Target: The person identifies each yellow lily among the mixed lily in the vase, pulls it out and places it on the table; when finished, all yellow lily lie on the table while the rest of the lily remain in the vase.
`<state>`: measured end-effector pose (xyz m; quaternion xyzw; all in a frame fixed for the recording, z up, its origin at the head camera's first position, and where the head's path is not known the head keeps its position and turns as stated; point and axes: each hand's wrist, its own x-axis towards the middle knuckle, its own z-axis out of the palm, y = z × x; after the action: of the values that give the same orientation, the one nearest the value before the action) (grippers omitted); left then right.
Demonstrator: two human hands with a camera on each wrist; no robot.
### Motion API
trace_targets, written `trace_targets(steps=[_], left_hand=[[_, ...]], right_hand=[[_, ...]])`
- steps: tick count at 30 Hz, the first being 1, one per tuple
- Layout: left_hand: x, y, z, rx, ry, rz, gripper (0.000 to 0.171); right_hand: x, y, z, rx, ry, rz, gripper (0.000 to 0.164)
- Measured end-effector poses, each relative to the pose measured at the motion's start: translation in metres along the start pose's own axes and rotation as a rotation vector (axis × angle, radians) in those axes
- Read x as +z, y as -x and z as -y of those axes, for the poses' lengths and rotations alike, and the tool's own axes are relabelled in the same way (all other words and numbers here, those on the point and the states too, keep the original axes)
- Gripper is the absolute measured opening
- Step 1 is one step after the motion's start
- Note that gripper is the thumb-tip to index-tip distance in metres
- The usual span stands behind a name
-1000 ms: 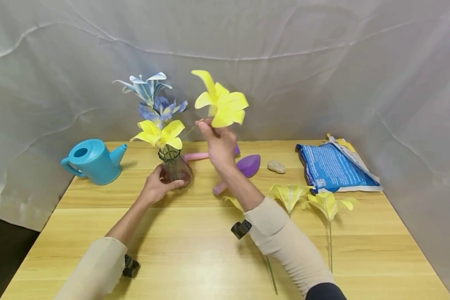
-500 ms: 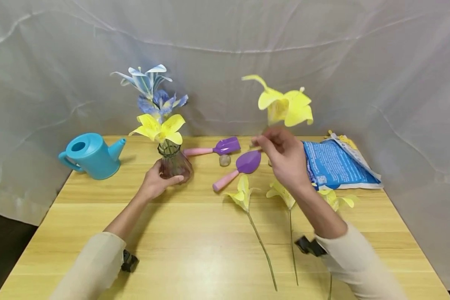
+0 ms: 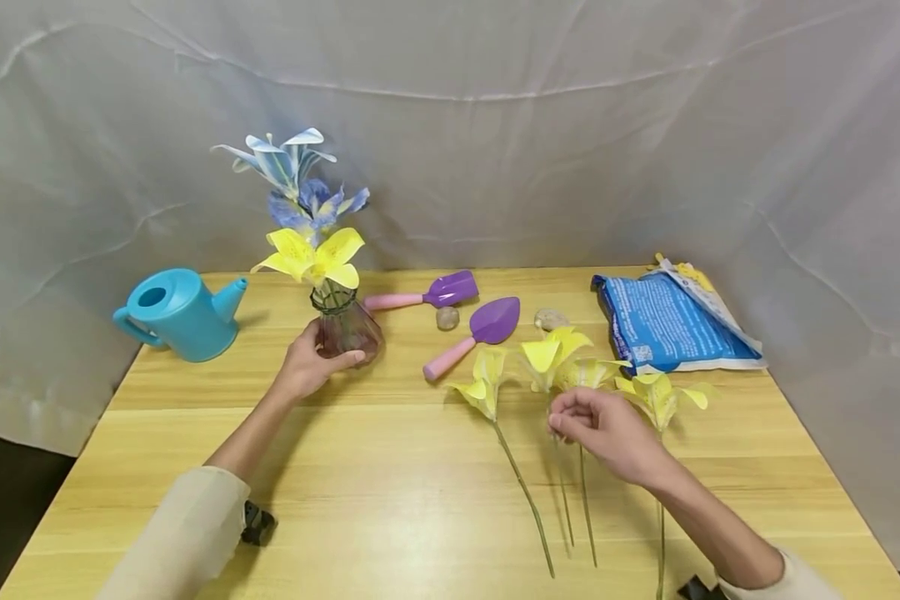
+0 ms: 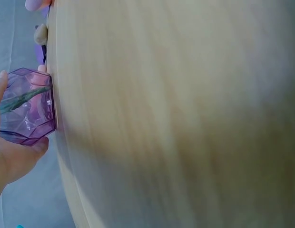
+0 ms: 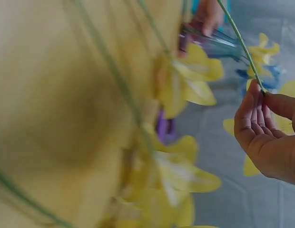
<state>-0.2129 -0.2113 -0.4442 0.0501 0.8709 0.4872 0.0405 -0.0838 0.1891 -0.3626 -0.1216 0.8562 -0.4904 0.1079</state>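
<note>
My left hand (image 3: 311, 367) grips a purple glass vase (image 3: 351, 333) on the table, fingers around one side and the thumb across the front. In the vase stand a pale blue lily (image 3: 281, 162), a violet-blue flower (image 3: 317, 208) and a yellow lily (image 3: 311, 257). The left wrist view shows a green stem (image 4: 24, 99) inside the faceted glass. My right hand (image 3: 603, 429) pinches the stem of another yellow lily (image 3: 551, 357) between thumb and fingertips, low over the table. Beside it are further yellow lilies, one at the left (image 3: 483, 385) and one at the right (image 3: 658, 398).
A turquoise watering can (image 3: 183, 315) stands at the left. Two purple toy garden tools with pink handles, a shovel (image 3: 450, 289) and a trowel (image 3: 493, 321), lie behind the lilies near two stones, one round (image 3: 447, 318). A blue packet (image 3: 675, 325) lies at the back right.
My right hand has carried the yellow lily away from the vase, first to the right, then down among the other lilies. The left hand has stayed on the vase.
</note>
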Motion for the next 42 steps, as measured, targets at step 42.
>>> trace_targets(steps=[42], left_hand=[[0.005, -0.001, 0.000, -0.017, 0.000, 0.017, 0.092]], right_hand=[[0.037, -0.019, 0.058, -0.016, 0.348, -0.050, 0.020]])
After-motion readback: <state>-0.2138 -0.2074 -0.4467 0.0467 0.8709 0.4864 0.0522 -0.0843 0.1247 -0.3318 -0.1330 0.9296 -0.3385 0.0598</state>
